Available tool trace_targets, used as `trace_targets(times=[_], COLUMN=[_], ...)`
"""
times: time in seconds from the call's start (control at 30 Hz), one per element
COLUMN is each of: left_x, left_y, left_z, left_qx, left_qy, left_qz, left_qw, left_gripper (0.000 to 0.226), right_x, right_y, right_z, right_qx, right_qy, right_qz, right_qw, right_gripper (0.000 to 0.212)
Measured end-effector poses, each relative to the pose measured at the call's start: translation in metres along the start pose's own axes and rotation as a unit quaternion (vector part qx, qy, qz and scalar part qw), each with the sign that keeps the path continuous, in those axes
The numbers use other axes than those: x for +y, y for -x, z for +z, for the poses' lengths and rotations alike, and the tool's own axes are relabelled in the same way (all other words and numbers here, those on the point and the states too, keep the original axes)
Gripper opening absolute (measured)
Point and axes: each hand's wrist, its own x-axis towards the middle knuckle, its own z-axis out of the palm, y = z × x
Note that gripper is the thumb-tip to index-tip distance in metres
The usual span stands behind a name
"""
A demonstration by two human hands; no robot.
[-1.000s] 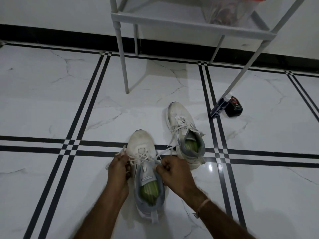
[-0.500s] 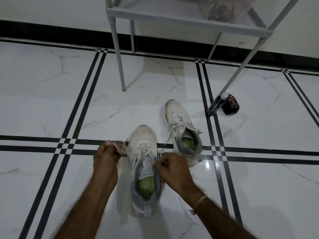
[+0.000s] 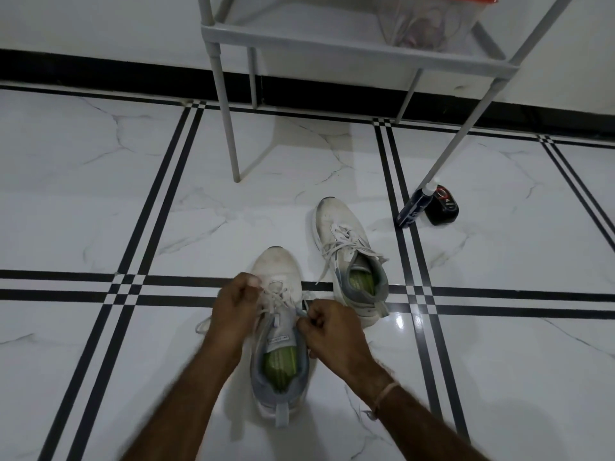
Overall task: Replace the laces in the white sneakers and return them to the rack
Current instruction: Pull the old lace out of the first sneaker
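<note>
Head view, looking down at the floor (image 3: 100, 194): pinching the lace (image 3: 278, 299) of the near white sneaker (image 3: 276, 264) with both hands, curling the left hand (image 3: 234, 306) on the strand by the left eyelets and the right hand (image 3: 329, 327) on the strand beside the tongue. Judging the task well past halfway: seeing the far sneaker (image 3: 346, 241) laced already, ends loose, just beside. Probably tightening or tying here, then lifting both onto the rack (image 3: 332, 41). Finding open floor to the left. Minding the rack leg (image 3: 229, 128) ahead, plus the bottle (image 3: 412, 207) and dark tin (image 3: 444, 207) off right, well apart from the shoes.
</note>
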Motion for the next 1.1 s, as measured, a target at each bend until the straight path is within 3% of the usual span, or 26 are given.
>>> trace_targets(times=[0.03,0.07,0.1,0.17,0.23,0.27,0.33,0.37,0.4,0.43,0.47,0.5,0.53,0.57,0.63,0.67,0.7,0.73,0.77,0.8,0.83,0.9,0.93,0.97,1.03,1.1], left_x=[0.006,0.009,0.01,0.008,-0.007,-0.012,-0.017,-0.018,-0.016,-0.011,-0.005,0.004,0.007,0.009,0.005,-0.001,-0.007,-0.011,-0.014,-0.015,-0.014,-0.018,-0.018,-0.014,-0.013,-0.022], left_y=[0.002,0.002,0.002,0.006,0.008,0.007,0.002,0.003,0.005,0.005,0.004,0.004,0.005,0.006,0.009,0.012,0.012,0.012,0.009,0.006,0.005,0.009,0.011,0.011,0.003,-0.011], left_z=[-0.002,-0.006,-0.008,-0.009,-0.009,-0.008,-0.005,-0.002,0.0,0.001,0.002,0.003,-0.001,-0.003,-0.009,-0.011,-0.011,-0.009,-0.007,-0.004,-0.003,0.0,-0.001,-0.001,-0.013,-0.035], left_qx=[0.028,0.051,0.054,0.004,-0.076,-0.097,-0.093,-0.075,-0.037,0.006,0.045,0.065,0.081,0.085,0.029,-0.031,-0.081,-0.104,-0.103,-0.096,-0.088,-0.046,-0.026,-0.008,0.025,0.071], left_qy=[0.171,0.25,0.235,-0.072,-0.408,-0.479,-0.497,-0.466,-0.392,-0.238,-0.034,0.172,0.268,0.256,-0.041,-0.236,-0.376,-0.46,-0.493,-0.491,-0.473,-0.328,-0.186,-0.023,0.229,0.258], left_qz=[-0.078,-0.123,-0.123,0.025,0.174,0.21,0.244,0.24,0.204,0.106,-0.008,-0.109,-0.154,-0.151,-0.002,0.096,0.162,0.198,0.219,0.23,0.235,0.17,0.079,-0.027,-0.16,-0.188], left_qw=[0.982,0.959,0.963,0.997,0.893,0.847,0.827,0.848,0.896,0.965,0.998,0.977,0.947,0.951,0.999,0.966,0.909,0.86,0.836,0.835,0.845,0.928,0.979,0.999,0.96,0.945], left_gripper=[0.027,0.031,0.032,0.023,0.016,0.02,0.019,0.015,0.014,0.017,0.023,0.027,0.029,0.029,0.022,0.015,0.013,0.014,0.013,0.009,0.007,0.014,0.017,0.02,0.022,0.014], right_x=[0.001,0.001,0.002,0.001,-0.001,-0.002,-0.003,-0.002,-0.002,-0.001,0.0,0.0,0.001,0.0,0.0,-0.001,-0.002,-0.002,-0.004,-0.005,-0.006,-0.006,-0.007,-0.007,-0.004,-0.004], right_y=[0.0,0.0,0.0,-0.001,-0.002,-0.002,-0.001,-0.001,-0.001,0.0,-0.001,-0.001,-0.001,0.0,0.0,0.0,0.0,0.0,0.0,0.0,0.001,0.003,0.003,0.003,0.003,0.003], right_z=[0.0,-0.001,0.0,0.0,0.001,0.001,0.0,0.0,0.0,-0.001,0.0,0.0,0.0,0.0,0.0,-0.001,-0.001,-0.002,-0.002,-0.001,-0.001,-0.001,-0.002,-0.002,-0.004,-0.005], right_qx=[-0.001,-0.002,-0.004,-0.006,-0.007,-0.008,-0.011,-0.012,-0.013,-0.013,-0.012,-0.011,-0.009,-0.009,-0.008,-0.009,-0.009,-0.01,-0.011,-0.013,-0.015,-0.021,-0.022,-0.021,-0.017,-0.018], right_qy=[-0.006,-0.012,-0.018,-0.018,-0.013,-0.01,-0.005,-0.004,-0.002,0.0,0.0,-0.001,-0.004,-0.008,-0.006,-0.003,-0.003,-0.005,-0.009,-0.013,-0.016,-0.025,-0.028,-0.027,-0.027,-0.025], right_qz=[0.004,0.006,0.007,0.006,0.005,0.003,0.0,0.001,0.003,0.006,0.008,0.01,0.012,0.015,0.012,0.01,0.009,0.009,0.01,0.01,0.011,0.015,0.016,0.016,0.017,0.021], right_qw=[1.0,1.0,1.0,1.0,1.0,1.0,1.0,1.0,1.0,1.0,1.0,1.0,1.0,1.0,1.0,1.0,1.0,1.0,1.0,1.0,1.0,0.999,0.999,0.999,0.999,0.999], right_gripper=[0.031,0.03,0.029,0.028,0.03,0.031,0.031,0.031,0.031,0.032,0.032,0.033,0.034,0.035,0.035,0.036,0.037,0.038,0.037,0.035,0.034,0.033,0.033,0.034,0.035,0.035])
